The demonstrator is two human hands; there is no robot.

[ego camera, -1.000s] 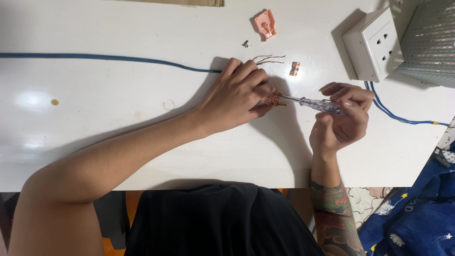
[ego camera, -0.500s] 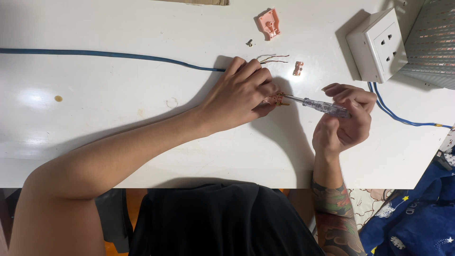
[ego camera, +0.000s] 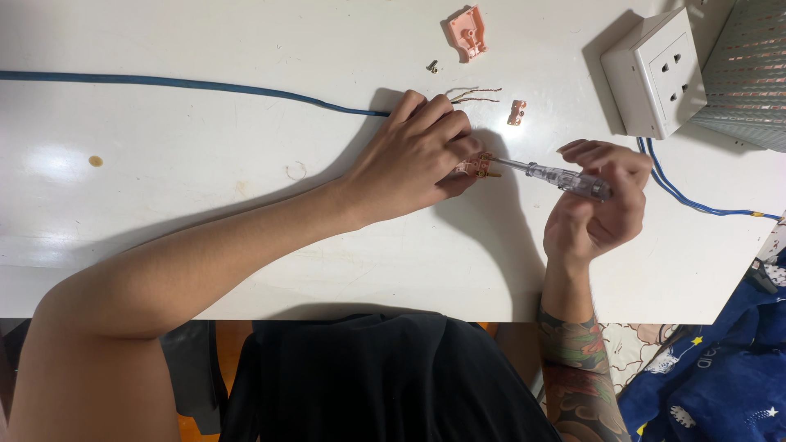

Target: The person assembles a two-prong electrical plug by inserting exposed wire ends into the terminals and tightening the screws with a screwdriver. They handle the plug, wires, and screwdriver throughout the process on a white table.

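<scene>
left hand: your left hand [ego camera: 413,151] lies palm down on the white bench [ego camera: 205,188], fingers curled, the grip closed on a small pink plug part [ego camera: 477,166] that peeks out at your fingertips.
plug part: it sits low on the bench, near the middle, with a brass bit showing at its right end.
right hand: your right hand [ego camera: 598,209] is closed round the clear handle of a tester screwdriver [ego camera: 557,176], thumb and fingers wrapped on it.
screwdriver: its thin shaft runs left and its tip meets the plug part at your left fingertips.
cable: a blue cable [ego camera: 180,83] crosses the bench from the left edge and passes under your left hand; its bare copper strands [ego camera: 475,95] fan out just beyond your knuckles.
loose parts: a pink plug cover [ego camera: 467,22] lies near the far edge, a small screw [ego camera: 431,67] just left of it, and a small brass terminal [ego camera: 516,112] beside the strands.
socket: a white wall socket [ego camera: 655,74] sits at the far right, well apart from your hands, with a blue wire [ego camera: 696,200] trailing from it.
</scene>
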